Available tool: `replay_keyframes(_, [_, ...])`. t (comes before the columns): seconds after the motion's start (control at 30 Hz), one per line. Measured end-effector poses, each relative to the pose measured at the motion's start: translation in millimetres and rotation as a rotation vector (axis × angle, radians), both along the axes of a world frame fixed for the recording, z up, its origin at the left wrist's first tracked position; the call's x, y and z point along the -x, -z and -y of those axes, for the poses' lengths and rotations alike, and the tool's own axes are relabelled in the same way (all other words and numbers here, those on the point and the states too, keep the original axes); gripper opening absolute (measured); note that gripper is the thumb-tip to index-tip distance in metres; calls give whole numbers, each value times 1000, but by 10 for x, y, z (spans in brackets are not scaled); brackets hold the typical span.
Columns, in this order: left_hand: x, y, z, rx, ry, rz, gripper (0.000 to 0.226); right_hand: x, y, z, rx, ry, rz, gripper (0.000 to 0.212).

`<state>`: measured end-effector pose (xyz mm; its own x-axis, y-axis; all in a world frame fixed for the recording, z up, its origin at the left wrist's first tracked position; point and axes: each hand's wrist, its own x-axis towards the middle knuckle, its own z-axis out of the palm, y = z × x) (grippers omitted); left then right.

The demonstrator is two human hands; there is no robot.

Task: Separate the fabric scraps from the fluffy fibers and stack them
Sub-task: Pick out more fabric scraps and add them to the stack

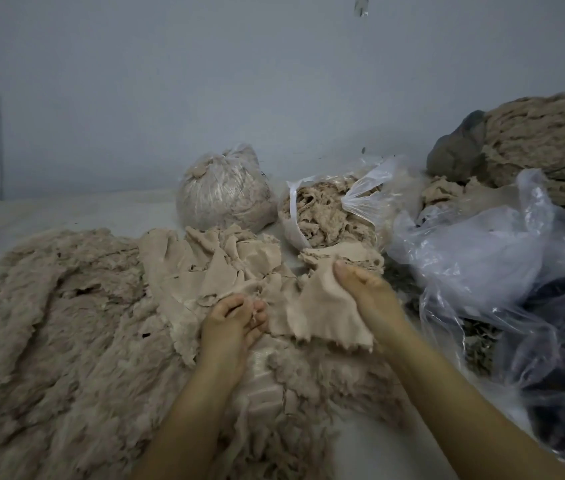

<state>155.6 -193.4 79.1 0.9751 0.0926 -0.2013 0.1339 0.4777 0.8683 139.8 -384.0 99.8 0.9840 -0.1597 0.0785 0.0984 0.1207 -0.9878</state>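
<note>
On the pale sheet (49, 213), beside the fluffy fibers (49, 306), the right hand (367, 289) pinches a fabric scrap (315, 313) clear while the left hand (236, 320) pinches fluff, apparently pulling them apart.

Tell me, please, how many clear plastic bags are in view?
3: a tied clear plastic bag of fibres at the back, an open clear plastic bag of scraps beside it, and a large crumpled clear plastic bag at right. Others may be hidden.
</note>
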Motion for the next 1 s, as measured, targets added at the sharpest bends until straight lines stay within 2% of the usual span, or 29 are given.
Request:
replay_keyframes(0.03, [9, 14, -14, -11, 7, 11, 9, -107, -13, 72, 2, 67, 13, 44])
replay_keyframes(0.1, [15, 36, -64, -23, -13, 27, 9, -280, 40, 251, 140, 203, -11, 53])
replay_keyframes(0.27, [7, 62, -156, -53, -93, 73, 11, -278, 331, 581, 792, 501, -124, 26])
replay_keyframes(0.33, [5, 58, -137, -69, -158, 119, 11, -184, 391, 496, 932, 561, 50, 22])
replay_keyframes(0.43, [29, 62, -72, -138, -258, 229, 15, -20, 511, 246, 1107, 317, 322, 21])
replay_keyframes(0.5, [85, 127, 9, -363, -181, 360, 18, 60, 640, 144, 1252, 135, 313, 28])
replay_keyframes(0.6, [150, 306, 157, -986, 319, 565, 24, 95, 827, 115, 1392, 56, 183, 40])
replay_keyframes(0.63, [133, 401, 186, -1187, 469, 602, 38, 97, 878, 126, 1417, 43, 161, 42])
replay_keyframes(0.7, [58, 536, 168, -1465, 581, 595, 63, 102, 942, 181, 1442, 11, 163, 43])
replay_keyframes(0.73, [24, 552, 131, -1510, 561, 542, 65, 109, 957, 222, 1429, 0, 190, 42])
replay_keyframes(0.8, [-36, 571, 25, -1468, 493, 452, 60, 137, 953, 323, 1453, 24, 272, 34])
replay_keyframes(0.9, [-78, 540, -97, -1319, 492, 389, 37, 138, 906, 483, 1510, 69, 382, 25])
replay_keyframes(1.0, [-44, 420, -118, -1015, 472, 337, 20, 75, 820, 564, 1532, -25, 271, 30])
